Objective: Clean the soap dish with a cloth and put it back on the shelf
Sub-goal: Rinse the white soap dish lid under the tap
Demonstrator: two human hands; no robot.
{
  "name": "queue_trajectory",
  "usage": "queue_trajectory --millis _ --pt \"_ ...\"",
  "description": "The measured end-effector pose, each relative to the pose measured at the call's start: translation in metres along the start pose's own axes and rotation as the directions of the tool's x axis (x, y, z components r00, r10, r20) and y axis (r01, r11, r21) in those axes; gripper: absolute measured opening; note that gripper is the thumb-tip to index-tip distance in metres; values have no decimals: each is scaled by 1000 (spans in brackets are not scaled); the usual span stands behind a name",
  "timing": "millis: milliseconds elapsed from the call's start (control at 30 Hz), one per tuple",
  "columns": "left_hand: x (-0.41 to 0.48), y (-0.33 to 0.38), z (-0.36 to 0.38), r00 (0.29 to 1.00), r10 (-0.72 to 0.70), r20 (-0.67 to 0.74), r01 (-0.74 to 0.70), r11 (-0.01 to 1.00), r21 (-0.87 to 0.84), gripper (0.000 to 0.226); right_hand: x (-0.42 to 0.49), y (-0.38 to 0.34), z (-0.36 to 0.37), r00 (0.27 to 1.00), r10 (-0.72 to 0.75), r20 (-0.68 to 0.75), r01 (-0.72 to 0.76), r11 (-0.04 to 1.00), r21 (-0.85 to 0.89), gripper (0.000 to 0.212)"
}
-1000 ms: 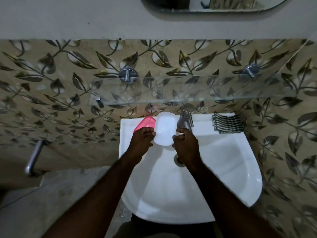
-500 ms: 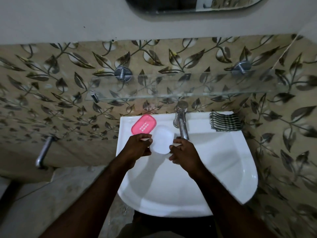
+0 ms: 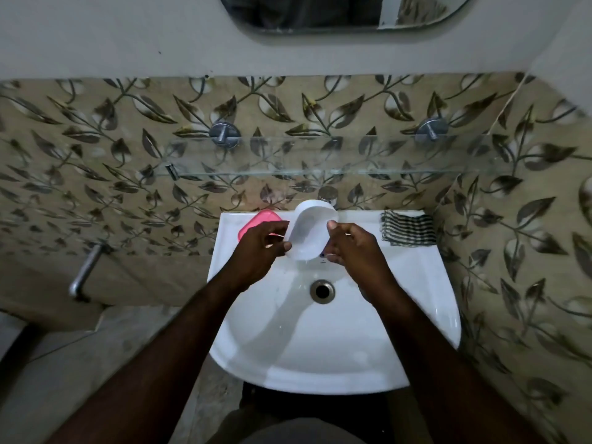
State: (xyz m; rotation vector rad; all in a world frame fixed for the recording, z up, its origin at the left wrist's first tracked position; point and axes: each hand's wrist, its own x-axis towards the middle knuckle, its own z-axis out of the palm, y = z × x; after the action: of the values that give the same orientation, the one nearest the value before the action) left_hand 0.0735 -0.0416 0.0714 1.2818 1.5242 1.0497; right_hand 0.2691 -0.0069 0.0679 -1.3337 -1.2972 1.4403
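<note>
Both hands hold the white soap dish (image 3: 310, 232) over the back of the white sink (image 3: 416, 283). The dish is tilted, with its hollow side facing me. My left hand (image 3: 261, 243) grips its left edge and my right hand (image 3: 350, 248) grips its right edge. A pink perforated tray (image 3: 256, 221) lies on the sink's back left rim, partly hidden by my left hand. A folded dark checked cloth (image 3: 408, 227) rests on the sink's back right corner. The glass shelf (image 3: 320, 157) runs along the wall above the sink.
The tap is almost wholly hidden behind the white dish. The drain (image 3: 322, 291) sits in the middle of the basin. A metal pipe (image 3: 85, 272) juts from the wall at the left. A mirror (image 3: 336, 14) hangs above. Leaf-patterned tiles close in on the right.
The white dish has been lifted from low in the basin and tipped up toward the tap, both hands still on it. The view has shifted slightly downward.
</note>
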Motion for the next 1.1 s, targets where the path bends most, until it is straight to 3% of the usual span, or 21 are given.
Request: queue_trajectory --millis 67,233,367,500,633,700,767,833,900,1000,1033,1100 --pt "0 10 -2 997 80 -17 -79 994 80 37 1 -11 -1 1000 -19 11 19 1000 -13 60" --pt "2 23 -2 981 185 -59 -177 977 122 41 1 -32 -1 999 -42 10 43 996 -77 72" --pt "1 32 -1 966 237 -104 -215 959 186 41 -3 -41 -3 997 -73 25 74 995 -73 53" --pt "0 42 -1 932 332 -148 -285 920 270 41 -2 -47 -10 993 -93 71 100 990 -98 55" --pt "-3 46 1 836 545 -63 -458 756 467 44 0 -51 -19 977 -134 165 164 970 -180 43" --pt "-3 45 3 811 583 -47 -481 710 514 45 0 -53 -21 971 -166 171 205 949 -241 36" --pt "-5 45 5 855 505 -121 -437 826 357 50 1 -59 -25 966 -208 151 246 918 -310 46" --pt "-4 47 4 913 294 -282 -300 954 23 54 -2 -64 -30 956 -279 94 294 914 -280 49" --pt "-1 55 2 933 77 -352 -172 953 -248 57 -6 -62 -31 929 -370 -13 362 917 -169 49" --pt "1 67 5 990 -54 -134 -14 886 -463 53 -14 -53 -15 891 -452 -35 431 869 -244 60" --pt "1 70 9 997 -58 -60 24 887 -461 44 -14 -48 -11 899 -437 18 421 855 -301 61" --pt "2 66 12 997 -54 -45 34 929 -368 41 -12 -42 -10 917 -395 58 388 849 -358 61"
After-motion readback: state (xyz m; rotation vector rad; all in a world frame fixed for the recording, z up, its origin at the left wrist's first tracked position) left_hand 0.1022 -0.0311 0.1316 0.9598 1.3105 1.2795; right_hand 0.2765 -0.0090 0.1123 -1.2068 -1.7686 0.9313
